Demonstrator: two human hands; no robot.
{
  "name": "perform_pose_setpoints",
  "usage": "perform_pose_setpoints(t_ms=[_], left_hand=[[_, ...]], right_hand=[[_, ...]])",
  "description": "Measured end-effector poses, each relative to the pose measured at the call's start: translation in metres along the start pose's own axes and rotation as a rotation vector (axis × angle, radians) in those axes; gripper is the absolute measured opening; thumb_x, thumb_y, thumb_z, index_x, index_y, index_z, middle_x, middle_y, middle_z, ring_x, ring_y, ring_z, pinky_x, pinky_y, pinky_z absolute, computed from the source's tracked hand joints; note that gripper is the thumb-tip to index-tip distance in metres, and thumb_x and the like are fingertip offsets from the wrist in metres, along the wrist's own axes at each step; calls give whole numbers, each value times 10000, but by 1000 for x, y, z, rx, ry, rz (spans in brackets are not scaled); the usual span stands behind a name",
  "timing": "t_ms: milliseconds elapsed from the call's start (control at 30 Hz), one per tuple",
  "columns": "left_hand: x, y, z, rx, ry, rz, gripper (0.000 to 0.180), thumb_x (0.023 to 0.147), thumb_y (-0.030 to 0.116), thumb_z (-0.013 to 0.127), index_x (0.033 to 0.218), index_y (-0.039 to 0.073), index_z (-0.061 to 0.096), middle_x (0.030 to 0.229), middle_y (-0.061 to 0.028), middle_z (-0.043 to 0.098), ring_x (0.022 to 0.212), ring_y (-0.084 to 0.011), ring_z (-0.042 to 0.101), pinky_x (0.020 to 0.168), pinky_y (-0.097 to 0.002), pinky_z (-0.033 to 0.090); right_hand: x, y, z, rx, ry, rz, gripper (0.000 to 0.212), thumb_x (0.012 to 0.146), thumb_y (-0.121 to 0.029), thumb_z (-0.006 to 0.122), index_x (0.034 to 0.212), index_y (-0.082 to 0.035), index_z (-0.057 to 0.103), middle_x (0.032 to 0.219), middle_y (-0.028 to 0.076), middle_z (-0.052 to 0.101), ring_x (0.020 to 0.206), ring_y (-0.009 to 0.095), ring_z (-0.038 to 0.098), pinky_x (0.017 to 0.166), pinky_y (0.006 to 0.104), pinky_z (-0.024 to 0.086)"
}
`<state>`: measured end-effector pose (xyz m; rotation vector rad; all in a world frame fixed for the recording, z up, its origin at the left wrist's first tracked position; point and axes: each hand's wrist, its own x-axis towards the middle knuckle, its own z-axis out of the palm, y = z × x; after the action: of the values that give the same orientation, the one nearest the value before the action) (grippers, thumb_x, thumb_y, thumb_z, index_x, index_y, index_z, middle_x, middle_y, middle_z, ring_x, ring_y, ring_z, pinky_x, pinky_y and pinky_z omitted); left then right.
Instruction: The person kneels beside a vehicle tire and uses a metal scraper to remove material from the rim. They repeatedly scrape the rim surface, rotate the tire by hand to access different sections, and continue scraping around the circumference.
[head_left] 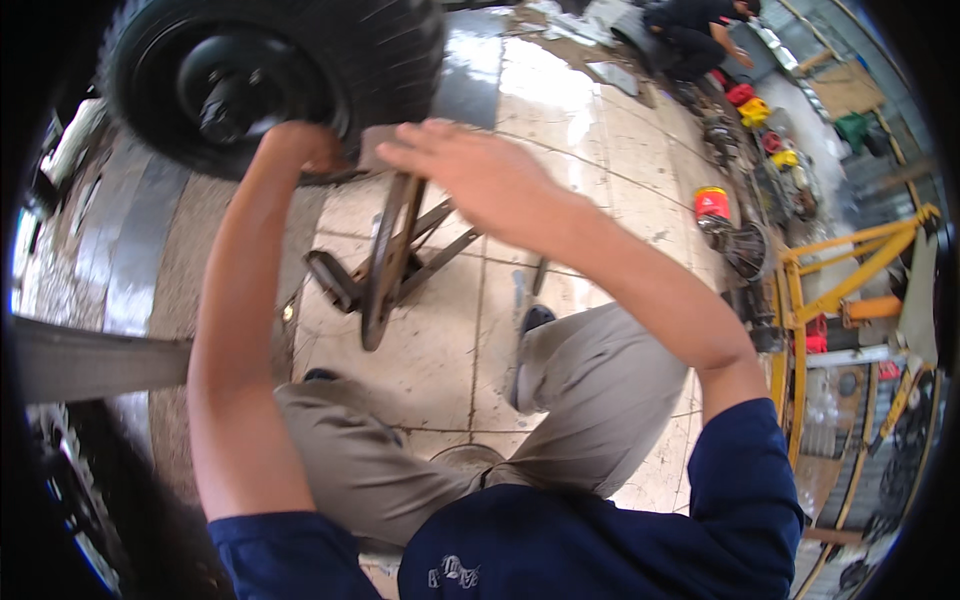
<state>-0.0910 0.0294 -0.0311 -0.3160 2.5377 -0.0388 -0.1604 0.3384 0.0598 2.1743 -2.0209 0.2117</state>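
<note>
My left hand [308, 147] is bent at the wrist beside the lower right edge of a big black tyre [390, 70] on a dark wheel rim. Its fingers look curled in and are partly blurred; what they hold, if anything, I cannot make out. Across from it, my right hand [480, 178] stretches its fingers leftward, flat and open. Between the two hands is a small greyish-brown flat piece [376, 147], at the right fingertips; contact is unclear. Below the hands stands a dark metal stand [388, 255] with crossed bars and a long, pointed flat plate.
A yellow metal frame [835, 285] rises at the right. Near it are a red and yellow can [711, 203] and a round metal part [747, 250]. Another person [700, 40] crouches at the far right among parts. A grey beam [100, 362] juts in from the left.
</note>
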Motion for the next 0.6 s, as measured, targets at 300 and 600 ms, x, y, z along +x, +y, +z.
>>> perform_pose_setpoints(t_ms=[300,600], left_hand=[[-31,40,-21,-8,252,-71,458,979,373,607,1359,119,627,1268,-127,695,1164,-294,669,1000,-439,515],[-13,45,-22,81,942,133,227,984,290,601,1125,113,606,1120,-88,686,1103,-288,675,953,-429,518]], right_hand=[[-4,-2,-3,30,-28,17,711,850,126,469,1501,-158,498,1562,107,483,1431,315,466,1181,410,417],[-3,5,-10,104,-73,42,738,844,145,438,1511,-168,485,1571,124,463,1441,323,446,1175,421,417]])
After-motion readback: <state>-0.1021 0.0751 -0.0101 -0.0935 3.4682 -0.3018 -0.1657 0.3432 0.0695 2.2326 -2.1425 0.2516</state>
